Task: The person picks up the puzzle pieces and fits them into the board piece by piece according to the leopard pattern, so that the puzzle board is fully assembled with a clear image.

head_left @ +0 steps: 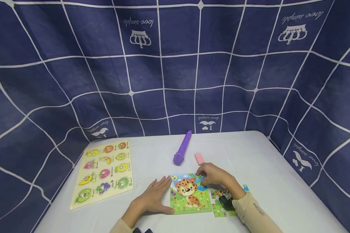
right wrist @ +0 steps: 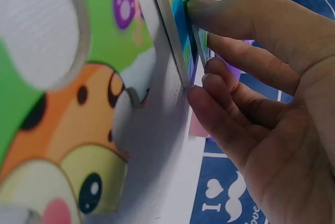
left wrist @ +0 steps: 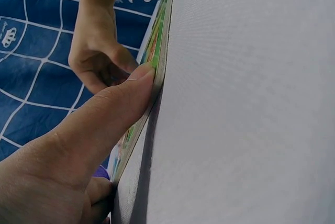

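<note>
A jigsaw puzzle board (head_left: 189, 192) with a spotted leopard cub on green grass lies flat in front of me. My left hand (head_left: 156, 198) rests along its left side, fingers extended and thumb at the near left corner; in the left wrist view the thumb (left wrist: 104, 111) presses the board's edge. At the far right corner my right hand (head_left: 214, 176) pinches a jigsaw piece (right wrist: 201, 41) between thumb and fingers, tilted up from the board in the right wrist view. Loose jigsaw pieces (head_left: 218, 210) lie under the right wrist, partly hidden by it.
A wooden fruit peg puzzle (head_left: 105, 174) lies at the left. Beyond the jigsaw are a purple microphone-shaped toy (head_left: 182, 149) and a small pink block (head_left: 199, 158). Blue checked curtains (head_left: 178, 71) hang behind the white table (head_left: 151, 152) and at both sides.
</note>
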Tool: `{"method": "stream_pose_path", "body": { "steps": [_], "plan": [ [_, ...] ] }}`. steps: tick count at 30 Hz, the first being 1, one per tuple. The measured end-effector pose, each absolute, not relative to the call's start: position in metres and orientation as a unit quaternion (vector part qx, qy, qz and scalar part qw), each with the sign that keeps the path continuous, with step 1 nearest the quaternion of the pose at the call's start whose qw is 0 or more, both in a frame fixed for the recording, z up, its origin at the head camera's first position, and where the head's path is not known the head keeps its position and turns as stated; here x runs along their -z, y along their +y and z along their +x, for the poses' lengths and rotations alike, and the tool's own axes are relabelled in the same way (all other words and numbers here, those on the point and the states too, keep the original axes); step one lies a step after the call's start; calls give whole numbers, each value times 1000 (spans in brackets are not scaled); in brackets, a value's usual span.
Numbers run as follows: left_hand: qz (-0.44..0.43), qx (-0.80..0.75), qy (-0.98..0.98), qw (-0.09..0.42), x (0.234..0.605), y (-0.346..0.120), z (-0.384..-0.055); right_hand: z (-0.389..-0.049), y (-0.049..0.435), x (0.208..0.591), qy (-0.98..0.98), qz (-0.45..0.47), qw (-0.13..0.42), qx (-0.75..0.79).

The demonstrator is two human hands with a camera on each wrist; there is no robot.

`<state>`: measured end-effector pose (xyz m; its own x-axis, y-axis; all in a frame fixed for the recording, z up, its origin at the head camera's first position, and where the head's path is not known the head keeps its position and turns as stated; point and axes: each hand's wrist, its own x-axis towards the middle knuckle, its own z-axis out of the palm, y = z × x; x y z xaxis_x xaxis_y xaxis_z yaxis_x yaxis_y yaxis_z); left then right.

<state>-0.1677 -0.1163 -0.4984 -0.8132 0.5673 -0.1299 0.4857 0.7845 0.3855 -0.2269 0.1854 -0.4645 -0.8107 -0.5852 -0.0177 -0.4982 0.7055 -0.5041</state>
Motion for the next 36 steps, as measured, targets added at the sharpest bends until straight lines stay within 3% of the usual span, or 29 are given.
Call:
{"method": "stream_pose_path", "body": {
  "steps": [15, 36],
  "plan": [
    [278, -169, 938, 124, 495, -116, -165, -223, 182, 466, 925, -269, 101, 247],
    [290, -145, 940, 109, 493, -111, -166, -219, 182, 465, 938, -259, 66, 222]
  ]
}}
